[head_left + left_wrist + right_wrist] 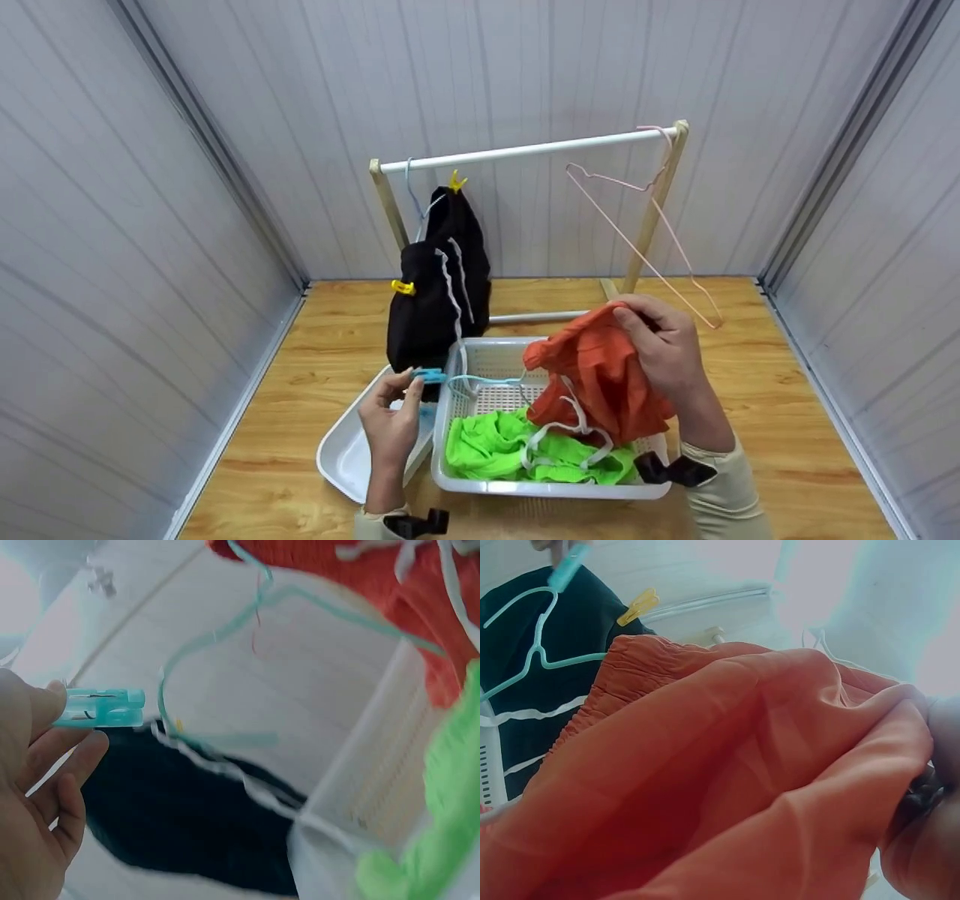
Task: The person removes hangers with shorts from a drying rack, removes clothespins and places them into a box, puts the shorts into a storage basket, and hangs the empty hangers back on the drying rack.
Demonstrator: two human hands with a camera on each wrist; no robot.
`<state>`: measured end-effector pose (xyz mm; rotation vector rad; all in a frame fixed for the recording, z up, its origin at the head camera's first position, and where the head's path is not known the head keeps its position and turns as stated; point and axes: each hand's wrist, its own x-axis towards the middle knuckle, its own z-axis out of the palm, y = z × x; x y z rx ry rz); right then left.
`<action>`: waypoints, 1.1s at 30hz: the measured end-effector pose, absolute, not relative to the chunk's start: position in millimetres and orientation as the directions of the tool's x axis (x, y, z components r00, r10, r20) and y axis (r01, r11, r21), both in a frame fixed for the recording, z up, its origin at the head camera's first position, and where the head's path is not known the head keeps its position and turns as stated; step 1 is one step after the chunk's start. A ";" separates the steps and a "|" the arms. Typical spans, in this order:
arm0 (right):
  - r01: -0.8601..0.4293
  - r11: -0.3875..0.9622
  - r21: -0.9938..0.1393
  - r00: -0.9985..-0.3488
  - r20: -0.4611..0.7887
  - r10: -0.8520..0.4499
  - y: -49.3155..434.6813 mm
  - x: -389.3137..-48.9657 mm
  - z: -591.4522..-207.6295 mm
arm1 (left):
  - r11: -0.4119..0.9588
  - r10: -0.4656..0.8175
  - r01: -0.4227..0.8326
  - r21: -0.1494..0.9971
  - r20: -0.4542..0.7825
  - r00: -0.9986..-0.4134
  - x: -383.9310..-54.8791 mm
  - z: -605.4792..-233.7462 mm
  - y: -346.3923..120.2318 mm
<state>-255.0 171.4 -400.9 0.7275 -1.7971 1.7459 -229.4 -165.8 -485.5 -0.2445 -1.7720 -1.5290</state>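
Observation:
Between thumb and fingers, my left hand [391, 426] pinches a light blue clothespin [430, 376] over the left rim of the basket. My right hand [666, 349] grips orange-red shorts [589, 352] by their upper right edge and holds them above the basket. In the right wrist view, the shorts' gathered elastic waistband [626, 675] shows. A light blue hanger [538, 645] reaches into the shorts at the waistband; the rest of it is hidden by cloth. Its hook lies close to the clothespin; I cannot tell whether they touch. A white drawstring [577, 430] dangles from the shorts.
A white basket [555, 491] holds a bright green garment [487, 442]. Beside it on the left is a white tray [341, 457]. Behind, a rack [517, 152] carries a black garment [424, 315] with yellow clothespins [403, 288] and a bare pink hanger [615, 225].

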 end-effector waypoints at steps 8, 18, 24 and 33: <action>-0.684 0.048 -0.728 -0.729 0.683 -0.031 170.7 -253.0 -401.7 | 0.298 -0.388 0.449 0.843 0.536 -0.750 -217.0 -513.8 -188.2; -0.667 0.056 -0.743 -0.745 0.667 -0.017 170.8 -251.3 -408.4 | 0.289 -0.409 0.288 0.913 0.390 -0.825 -216.7 -535.7 -203.3; -0.672 0.024 -0.740 -0.740 0.672 -0.006 169.0 -247.3 -406.1 | 0.331 -0.465 0.225 0.916 0.366 -0.806 -222.9 -548.1 -207.7; -0.717 -0.022 -0.696 -0.697 0.717 0.001 170.0 -256.1 -401.6 | 0.258 -0.559 0.042 0.965 0.185 -0.809 -254.2 -571.6 -217.8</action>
